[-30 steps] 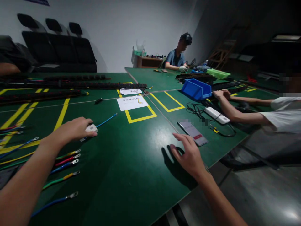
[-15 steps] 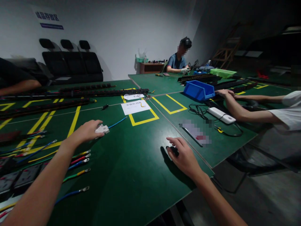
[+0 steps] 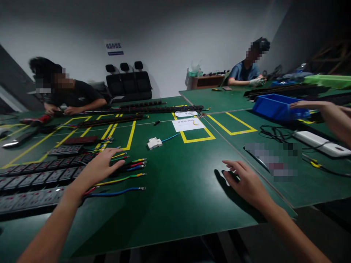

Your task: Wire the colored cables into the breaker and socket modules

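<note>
Our left hand (image 3: 103, 163), thumb and fingers parted, above coloured wires (image 3: 135, 168) tipped with metal lugs; whether touching, we cannot tell. Our right hand (image 3: 244, 179), well apart, fingers loosely curved, over smooth green tabletop (image 3: 175, 197). White boxy block (image 3: 155, 143) lies farther out between them, slender blue wire (image 3: 170, 138) trailing. Long dark strips (image 3: 35, 199) of square-faced modules lie at left.

Strips (image 3: 30, 201) along the left of the bench (image 3: 175, 212), with wires (image 3: 117, 191) toward the middle and the left hand (image 3: 102, 164) above. Behind the wires, a block (image 3: 155, 143); behind and right of it, a paper (image 3: 188, 124). Toward the front right corner, the right hand (image 3: 244, 179). Farther back at right, across the seam, a bin (image 3: 274, 107).
</note>
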Action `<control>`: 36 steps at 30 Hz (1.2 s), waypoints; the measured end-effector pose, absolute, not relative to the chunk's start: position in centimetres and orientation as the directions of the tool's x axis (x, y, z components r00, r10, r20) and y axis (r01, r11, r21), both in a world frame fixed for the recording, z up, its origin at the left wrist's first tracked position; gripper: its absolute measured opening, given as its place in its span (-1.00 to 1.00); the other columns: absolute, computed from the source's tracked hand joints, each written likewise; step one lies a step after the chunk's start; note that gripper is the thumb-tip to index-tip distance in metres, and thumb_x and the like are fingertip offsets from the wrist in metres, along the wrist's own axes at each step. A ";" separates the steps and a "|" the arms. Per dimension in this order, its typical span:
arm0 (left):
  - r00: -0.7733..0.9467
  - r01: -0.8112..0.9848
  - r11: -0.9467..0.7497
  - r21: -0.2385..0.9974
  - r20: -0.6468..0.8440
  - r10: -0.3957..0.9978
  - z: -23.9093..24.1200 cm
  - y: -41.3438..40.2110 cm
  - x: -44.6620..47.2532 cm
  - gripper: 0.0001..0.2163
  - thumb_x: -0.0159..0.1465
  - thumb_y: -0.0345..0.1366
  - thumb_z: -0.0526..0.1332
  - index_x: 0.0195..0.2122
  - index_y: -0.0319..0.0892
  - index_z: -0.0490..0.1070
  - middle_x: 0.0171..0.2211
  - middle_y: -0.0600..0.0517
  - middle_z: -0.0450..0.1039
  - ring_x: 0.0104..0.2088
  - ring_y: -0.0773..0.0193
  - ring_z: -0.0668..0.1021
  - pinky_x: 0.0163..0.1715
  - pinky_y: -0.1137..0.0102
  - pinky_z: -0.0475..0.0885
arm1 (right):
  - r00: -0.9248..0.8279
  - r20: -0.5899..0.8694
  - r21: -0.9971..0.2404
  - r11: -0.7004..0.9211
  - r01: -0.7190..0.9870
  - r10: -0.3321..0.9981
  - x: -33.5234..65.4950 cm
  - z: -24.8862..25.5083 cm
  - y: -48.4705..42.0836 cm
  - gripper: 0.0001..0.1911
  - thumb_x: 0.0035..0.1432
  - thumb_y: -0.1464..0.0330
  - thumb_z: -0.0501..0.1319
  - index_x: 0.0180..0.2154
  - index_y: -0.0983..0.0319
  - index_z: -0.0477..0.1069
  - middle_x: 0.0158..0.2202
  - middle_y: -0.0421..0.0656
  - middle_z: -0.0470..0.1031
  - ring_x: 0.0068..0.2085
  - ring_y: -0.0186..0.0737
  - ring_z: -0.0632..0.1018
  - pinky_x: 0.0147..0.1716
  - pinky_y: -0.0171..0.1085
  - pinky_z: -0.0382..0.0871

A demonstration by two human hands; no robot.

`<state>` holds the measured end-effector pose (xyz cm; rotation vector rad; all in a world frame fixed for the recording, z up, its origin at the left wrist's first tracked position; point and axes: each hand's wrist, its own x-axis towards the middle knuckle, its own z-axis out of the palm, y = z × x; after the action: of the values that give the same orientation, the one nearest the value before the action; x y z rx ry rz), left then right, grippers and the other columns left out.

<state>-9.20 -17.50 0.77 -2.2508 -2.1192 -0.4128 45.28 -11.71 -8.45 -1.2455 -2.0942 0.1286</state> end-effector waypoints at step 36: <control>-0.229 0.972 0.232 0.047 0.429 0.874 -3.0 -27.7 -12.9 -0.60 0.39 -0.15 -0.05 -0.37 -0.14 0.55 -0.26 -0.10 0.63 -0.21 0.10 0.64 -0.23 0.33 0.43 | -0.427 0.566 -0.326 0.667 0.671 0.706 43.4 -9.3 -15.6 -0.66 0.35 0.20 0.14 0.06 0.14 0.50 -0.20 -0.07 0.59 -0.24 -0.08 0.64 -0.26 -0.16 0.54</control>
<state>-12.95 -27.71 -3.03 -1.7165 -2.1980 -0.4406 43.36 -15.62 -9.31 -1.0569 -2.1895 0.0653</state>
